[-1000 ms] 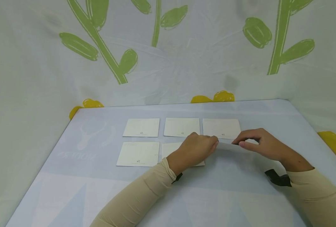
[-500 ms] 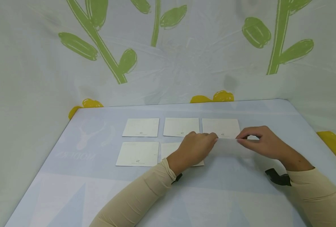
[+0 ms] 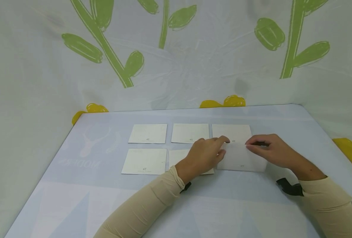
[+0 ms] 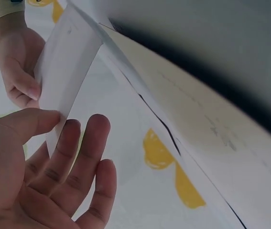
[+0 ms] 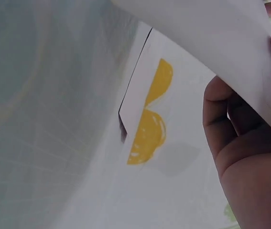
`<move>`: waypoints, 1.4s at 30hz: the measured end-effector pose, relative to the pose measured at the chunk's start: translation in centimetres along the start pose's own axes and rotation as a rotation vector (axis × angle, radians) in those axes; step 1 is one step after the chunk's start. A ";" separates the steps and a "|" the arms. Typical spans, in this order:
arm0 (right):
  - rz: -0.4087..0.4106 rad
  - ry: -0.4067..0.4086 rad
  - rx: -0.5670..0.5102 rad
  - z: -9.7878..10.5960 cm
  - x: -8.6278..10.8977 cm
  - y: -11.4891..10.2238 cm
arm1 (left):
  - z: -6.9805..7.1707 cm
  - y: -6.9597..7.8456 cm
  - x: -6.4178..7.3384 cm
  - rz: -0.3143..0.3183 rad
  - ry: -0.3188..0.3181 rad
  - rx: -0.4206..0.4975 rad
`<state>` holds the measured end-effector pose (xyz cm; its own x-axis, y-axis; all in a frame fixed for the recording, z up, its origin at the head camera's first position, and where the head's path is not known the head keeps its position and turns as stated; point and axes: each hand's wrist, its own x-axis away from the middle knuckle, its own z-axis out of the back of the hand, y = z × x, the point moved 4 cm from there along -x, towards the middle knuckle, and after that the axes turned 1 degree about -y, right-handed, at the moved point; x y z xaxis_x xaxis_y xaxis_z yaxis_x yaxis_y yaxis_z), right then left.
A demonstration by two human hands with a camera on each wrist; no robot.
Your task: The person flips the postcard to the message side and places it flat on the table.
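A white card with a small printed mark stands tilted above the table, front right of the laid-out cards. My left hand pinches its upper left part; in the left wrist view the thumb lies on one face of the held card and fingers are behind it. With thumb and forefinger, my right hand pinches the upper edge further right. Part of its grip is hidden behind the card in the right wrist view. My left hand and wrist partly cover a card lying in the front row.
Three cards lie in the back row: left card, middle card and right card. Another card lies at the front left. Behind the pale table hangs a leaf-patterned cloth wall.
The card has turned from nearly edge-on to show its marked face in the head view. My right thumb and forefinger have closed on its edge. The left fingers have spread somewhat.
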<state>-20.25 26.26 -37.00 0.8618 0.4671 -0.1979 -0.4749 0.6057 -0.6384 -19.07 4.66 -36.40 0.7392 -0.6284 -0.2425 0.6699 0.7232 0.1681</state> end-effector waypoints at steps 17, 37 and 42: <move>-0.063 -0.080 -0.023 -0.6 -0.4 0.9 | -0.6 -0.4 0.0 0.080 -0.132 0.071; -0.162 -0.369 0.057 -0.2 -0.9 1.9 | -0.9 -0.5 0.0 0.107 -0.191 0.088; -0.192 -0.371 0.025 0.0 -0.8 2.1 | -0.8 -0.5 0.0 0.138 -0.213 0.112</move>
<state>-21.90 27.15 -38.17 0.8143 0.5422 0.2071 -0.3202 0.7173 -0.6188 -19.43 4.52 -37.30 0.8139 -0.5809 -0.0058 0.5568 0.7772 0.2931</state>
